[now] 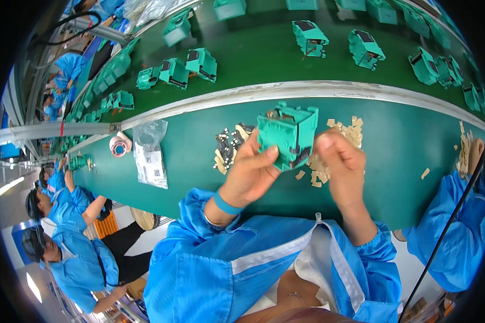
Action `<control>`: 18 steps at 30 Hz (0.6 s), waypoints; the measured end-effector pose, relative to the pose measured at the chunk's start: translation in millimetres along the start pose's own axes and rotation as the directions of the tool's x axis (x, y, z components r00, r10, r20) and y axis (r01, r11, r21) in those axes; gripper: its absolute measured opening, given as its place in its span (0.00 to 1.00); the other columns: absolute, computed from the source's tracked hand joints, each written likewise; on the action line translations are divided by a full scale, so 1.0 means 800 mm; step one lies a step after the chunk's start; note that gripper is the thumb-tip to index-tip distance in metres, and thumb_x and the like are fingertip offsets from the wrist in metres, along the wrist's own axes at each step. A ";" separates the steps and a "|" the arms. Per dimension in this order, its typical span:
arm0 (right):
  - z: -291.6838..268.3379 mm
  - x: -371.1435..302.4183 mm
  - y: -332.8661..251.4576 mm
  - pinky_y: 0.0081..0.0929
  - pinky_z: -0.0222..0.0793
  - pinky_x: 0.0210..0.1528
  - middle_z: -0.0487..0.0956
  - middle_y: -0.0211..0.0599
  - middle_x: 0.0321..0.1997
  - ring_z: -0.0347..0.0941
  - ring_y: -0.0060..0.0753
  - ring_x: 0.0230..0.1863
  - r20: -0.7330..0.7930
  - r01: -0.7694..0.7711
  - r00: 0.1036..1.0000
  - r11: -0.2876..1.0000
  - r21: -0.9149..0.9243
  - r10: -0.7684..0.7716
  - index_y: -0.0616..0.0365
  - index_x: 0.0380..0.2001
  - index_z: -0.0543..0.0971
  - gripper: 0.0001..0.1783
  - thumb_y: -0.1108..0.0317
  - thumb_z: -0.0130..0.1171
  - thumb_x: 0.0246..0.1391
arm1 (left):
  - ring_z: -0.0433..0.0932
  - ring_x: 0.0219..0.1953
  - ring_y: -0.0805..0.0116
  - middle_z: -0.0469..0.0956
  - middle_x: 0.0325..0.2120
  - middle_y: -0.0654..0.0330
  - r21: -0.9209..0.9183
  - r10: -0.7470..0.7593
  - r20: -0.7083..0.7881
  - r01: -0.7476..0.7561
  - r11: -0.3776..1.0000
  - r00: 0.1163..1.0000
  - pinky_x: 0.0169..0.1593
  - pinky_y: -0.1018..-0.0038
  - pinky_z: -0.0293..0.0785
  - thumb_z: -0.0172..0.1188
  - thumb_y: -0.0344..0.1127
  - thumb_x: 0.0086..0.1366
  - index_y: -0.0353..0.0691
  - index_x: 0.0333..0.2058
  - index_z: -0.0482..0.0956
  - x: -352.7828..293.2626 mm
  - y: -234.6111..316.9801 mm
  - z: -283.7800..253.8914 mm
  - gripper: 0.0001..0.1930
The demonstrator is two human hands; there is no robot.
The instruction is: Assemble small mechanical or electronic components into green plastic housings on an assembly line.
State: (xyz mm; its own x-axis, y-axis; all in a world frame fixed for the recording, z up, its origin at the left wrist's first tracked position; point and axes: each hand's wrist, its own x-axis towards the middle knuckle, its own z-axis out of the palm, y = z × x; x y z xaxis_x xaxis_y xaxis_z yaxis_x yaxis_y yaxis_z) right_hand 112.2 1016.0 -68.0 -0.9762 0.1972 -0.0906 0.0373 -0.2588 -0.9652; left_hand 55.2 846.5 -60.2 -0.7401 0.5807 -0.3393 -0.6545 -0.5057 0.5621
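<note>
A boxy green plastic housing [277, 139] is held up above the green bench, tilted, with dark parts showing on its right side and some inner parts at its top. My left hand [246, 176] grips it from the left and below, with the thumb across its front face. Close by its right side is my right hand [344, 164], fingers curled into a pinch; whatever they hold is too small or hidden to make out. Under and behind that hand lies a loose pile of small beige pieces [354, 132]. Left of the housing, small black parts with white ends [226, 144] lie heaped.
Beyond a pale metal rail [199, 100], a darker green belt carries several similar housings [201, 64]. On the bench's left lie a clear plastic bag [150, 156] and a tape roll [119, 145]. A co-worker's blue sleeve [442, 231] is at right; other people stand at left.
</note>
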 end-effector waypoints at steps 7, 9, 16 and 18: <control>-0.043 0.017 0.023 0.13 0.55 0.28 0.70 0.26 0.26 0.59 0.14 0.26 -0.277 0.024 0.960 0.998 -0.065 -0.041 0.62 0.39 0.78 0.16 0.62 0.45 0.63 | 0.74 0.39 0.69 0.74 0.38 0.61 0.715 0.232 -0.312 0.066 0.696 0.921 0.41 0.70 0.74 0.59 0.37 0.61 0.36 0.46 0.68 0.142 0.118 -0.052 0.18; -0.042 0.020 0.029 0.13 0.57 0.29 0.71 0.26 0.26 0.60 0.14 0.26 -0.242 0.049 0.967 0.989 -0.143 -0.083 0.62 0.39 0.78 0.15 0.63 0.46 0.63 | 0.74 0.40 0.68 0.74 0.38 0.60 0.757 0.306 -0.288 0.021 0.653 0.907 0.41 0.71 0.74 0.60 0.39 0.61 0.35 0.47 0.68 0.176 0.115 -0.071 0.20; -0.045 0.020 0.034 0.12 0.61 0.32 0.71 0.26 0.26 0.65 0.14 0.29 -0.256 0.068 0.959 0.977 -0.201 -0.120 0.63 0.36 0.78 0.11 0.67 0.51 0.60 | 0.73 0.41 0.61 0.74 0.38 0.56 0.978 0.687 0.203 -0.113 -0.174 0.697 0.41 0.71 0.72 0.64 0.38 0.56 0.31 0.47 0.70 0.167 0.087 -0.068 0.23; -0.046 0.018 0.032 0.12 0.60 0.32 0.71 0.25 0.26 0.65 0.15 0.29 -0.254 0.074 0.958 0.971 -0.227 -0.132 0.63 0.35 0.78 0.10 0.68 0.52 0.59 | 0.71 0.41 0.58 0.73 0.38 0.57 0.812 0.366 0.510 -0.296 -0.503 0.779 0.41 0.69 0.71 0.66 0.37 0.53 0.37 0.43 0.74 0.111 0.089 -0.052 0.20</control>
State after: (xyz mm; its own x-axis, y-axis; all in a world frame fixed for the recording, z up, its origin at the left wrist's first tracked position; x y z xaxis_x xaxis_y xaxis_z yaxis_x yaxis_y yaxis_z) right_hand 107.0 1047.3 -103.0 -0.8858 0.4635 -0.0212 0.0125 -0.0220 -0.9997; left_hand -63.5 835.2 -81.8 -0.7367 0.5924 0.3260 0.6736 0.6009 0.4303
